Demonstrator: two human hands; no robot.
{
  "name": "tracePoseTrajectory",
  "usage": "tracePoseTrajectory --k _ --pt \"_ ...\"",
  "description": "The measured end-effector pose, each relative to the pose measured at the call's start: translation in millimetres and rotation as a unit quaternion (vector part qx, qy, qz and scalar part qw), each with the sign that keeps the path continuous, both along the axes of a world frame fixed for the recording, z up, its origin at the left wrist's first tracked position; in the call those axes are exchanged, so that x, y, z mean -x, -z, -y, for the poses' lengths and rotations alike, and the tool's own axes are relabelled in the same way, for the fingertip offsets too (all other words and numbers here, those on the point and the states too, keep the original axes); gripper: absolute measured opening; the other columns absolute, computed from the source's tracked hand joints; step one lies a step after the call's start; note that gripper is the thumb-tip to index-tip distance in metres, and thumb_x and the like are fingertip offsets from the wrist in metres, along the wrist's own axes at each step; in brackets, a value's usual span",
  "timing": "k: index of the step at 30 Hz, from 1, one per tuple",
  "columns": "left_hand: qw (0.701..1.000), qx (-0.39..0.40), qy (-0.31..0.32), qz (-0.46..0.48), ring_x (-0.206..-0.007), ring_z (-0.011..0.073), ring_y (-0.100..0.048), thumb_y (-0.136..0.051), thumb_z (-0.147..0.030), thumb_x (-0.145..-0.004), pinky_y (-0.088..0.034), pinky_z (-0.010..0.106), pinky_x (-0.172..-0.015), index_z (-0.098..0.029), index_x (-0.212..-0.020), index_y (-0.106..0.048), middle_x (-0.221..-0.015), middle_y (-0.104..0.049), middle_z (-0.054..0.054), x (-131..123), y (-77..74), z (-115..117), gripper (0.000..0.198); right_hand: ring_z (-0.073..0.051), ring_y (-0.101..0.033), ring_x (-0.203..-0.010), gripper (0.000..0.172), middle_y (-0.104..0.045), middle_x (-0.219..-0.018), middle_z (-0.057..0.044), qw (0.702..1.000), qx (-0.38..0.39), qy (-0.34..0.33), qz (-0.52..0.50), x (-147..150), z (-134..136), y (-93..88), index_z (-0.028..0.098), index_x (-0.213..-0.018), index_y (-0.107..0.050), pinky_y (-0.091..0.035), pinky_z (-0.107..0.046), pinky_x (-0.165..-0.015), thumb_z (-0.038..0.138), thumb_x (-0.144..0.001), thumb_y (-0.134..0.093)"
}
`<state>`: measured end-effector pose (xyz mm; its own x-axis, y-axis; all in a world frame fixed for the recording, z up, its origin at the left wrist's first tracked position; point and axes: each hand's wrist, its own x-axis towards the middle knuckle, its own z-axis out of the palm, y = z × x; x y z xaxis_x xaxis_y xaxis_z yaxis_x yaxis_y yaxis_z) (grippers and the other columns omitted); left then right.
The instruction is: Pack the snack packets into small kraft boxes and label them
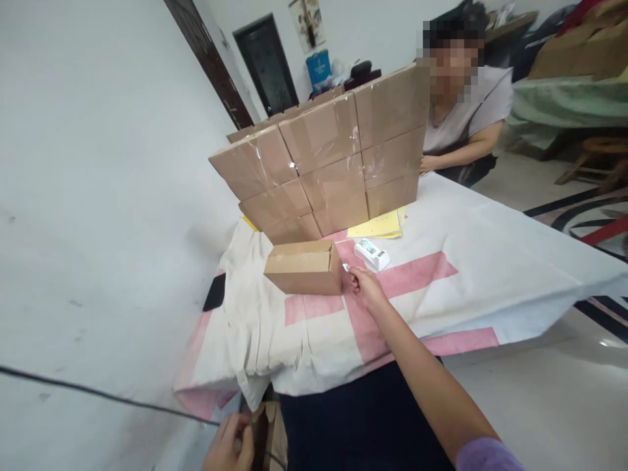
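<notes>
My right hand (366, 286) reaches over the table with its fingers pinched on a small white slip (346, 267). The slip is beside the right end of a closed brown cardboard box (301, 267). Just beyond the hand lies a small white device (371, 254) with a bluish window. Low at the bottom edge, my left hand (229, 445) is curled around a thin black cable (108, 395), which comes in from the left and shows again past the fingers.
A wall of taped cardboard boxes (333, 163) stands across the table's far side, yellow papers (377, 225) at its foot. The white and pink cloth (481, 242) covers the table. A black flat object (214, 292) lies at left. Another person (466, 124) sits beyond the boxes.
</notes>
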<state>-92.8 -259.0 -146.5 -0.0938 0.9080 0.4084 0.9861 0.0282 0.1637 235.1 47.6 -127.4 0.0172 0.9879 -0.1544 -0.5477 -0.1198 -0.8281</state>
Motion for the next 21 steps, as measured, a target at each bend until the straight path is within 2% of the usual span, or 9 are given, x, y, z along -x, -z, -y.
tracePoseTrajectory --k 2,4,6,8,11,13,15,18,21 --pt "0.995 -0.076 0.054 0.040 -0.067 0.0157 -0.071 -0.056 -0.028 -0.092 -0.055 0.024 -0.062 -0.025 -0.080 -0.066 -0.074 -0.070 -0.003 -14.8 -8.0 -33.8 0.015 -0.006 -0.030 -0.041 0.048 -0.040 -0.049 0.008 1.000 -0.003 0.011 0.001 3.3 -1.3 -9.4 0.023 -0.058 -0.043 -0.015 -0.022 -0.038 0.047 -0.065 -0.084" --pt "0.986 -0.125 0.074 0.084 -0.073 0.0167 -0.071 -0.059 -0.024 -0.091 -0.056 0.026 -0.071 -0.024 -0.087 -0.067 -0.081 -0.073 -0.001 -44.9 -22.9 -65.9 0.009 -0.006 -0.031 -0.043 0.047 -0.040 -0.051 0.008 0.999 -0.015 0.028 0.001 8.3 4.2 -20.5 0.022 -0.059 -0.043 -0.020 -0.022 -0.040 0.047 -0.070 -0.081" --pt "0.974 -0.163 0.082 0.131 -0.067 0.0147 -0.067 -0.062 -0.024 -0.092 -0.052 0.024 -0.064 -0.023 -0.091 -0.067 -0.080 -0.071 0.000 -79.1 -41.0 -96.9 0.005 -0.008 -0.038 -0.049 0.042 -0.045 -0.055 0.006 0.998 -0.050 0.039 0.012 14.3 18.0 -31.7 0.021 -0.061 -0.050 -0.030 -0.022 -0.046 0.046 -0.076 -0.080" --pt "0.963 -0.150 0.094 0.201 -0.063 0.0125 -0.062 -0.062 -0.028 -0.094 -0.049 0.023 -0.059 -0.023 -0.101 -0.068 -0.082 -0.071 0.000 -108.0 -57.2 -125.8 0.010 -0.011 -0.050 -0.060 0.033 -0.057 -0.063 0.002 0.991 -0.123 0.014 0.043 19.9 37.6 -41.5 0.020 -0.067 -0.061 -0.040 -0.024 -0.056 0.044 -0.080 -0.079" --pt "0.933 -0.103 0.135 0.317 -0.076 0.0151 -0.067 -0.060 -0.040 -0.097 -0.053 0.025 -0.065 -0.023 -0.122 -0.066 -0.098 -0.073 0.005 -134.0 -69.8 -157.8 0.031 -0.014 -0.057 -0.067 0.022 -0.065 -0.071 -0.001 0.959 -0.248 -0.092 0.104 26.3 65.3 -50.2 0.020 -0.074 -0.072 -0.045 -0.027 -0.061 0.039 -0.084 -0.078" --pt "0.917 -0.096 0.131 0.365 -0.085 0.0175 -0.069 -0.061 -0.042 -0.097 -0.056 0.027 -0.071 -0.022 -0.121 -0.067 -0.102 -0.072 0.006 -142.2 -70.0 -169.1 0.032 -0.014 -0.056 -0.064 0.018 -0.067 -0.071 -0.001 0.932 -0.303 -0.147 0.136 28.6 75.4 -50.8 0.020 -0.077 -0.075 -0.044 -0.027 -0.061 0.035 -0.088 -0.075" --pt "0.912 -0.112 0.122 0.376 -0.088 0.0174 -0.069 -0.064 -0.038 -0.096 -0.056 0.026 -0.073 -0.023 -0.110 -0.069 -0.098 -0.072 0.005 -146.5 -66.7 -174.0 0.022 -0.013 -0.056 -0.064 0.014 -0.070 -0.073 -0.001 0.917 -0.331 -0.158 0.154 29.2 77.9 -48.3 0.020 -0.081 -0.077 -0.045 -0.027 -0.062 0.030 -0.090 -0.073" --pt "0.914 -0.126 0.144 0.358 -0.087 0.0158 -0.068 -0.065 -0.029 -0.096 -0.056 0.025 -0.075 -0.023 -0.099 -0.069 -0.093 -0.070 0.002 -150.8 -62.2 -177.0 0.008 -0.013 -0.059 -0.066 0.011 -0.072 -0.075 -0.001 0.921 -0.337 -0.136 0.143 26.6 73.8 -43.3 0.019 -0.081 -0.076 -0.046 -0.025 -0.062 0.023 -0.090 -0.071" --pt "0.916 -0.127 0.166 0.343 -0.082 0.0145 -0.066 -0.060 -0.022 -0.098 -0.055 0.024 -0.071 -0.023 -0.096 -0.066 -0.087 -0.068 0.000 -154.3 -63.6 -179.7 0.007 -0.013 -0.061 -0.067 0.013 -0.071 -0.073 0.000 0.918 -0.344 -0.123 0.152 21.3 69.7 -41.0 0.019 -0.079 -0.073 -0.048 -0.025 -0.064 0.021 -0.091 -0.070"
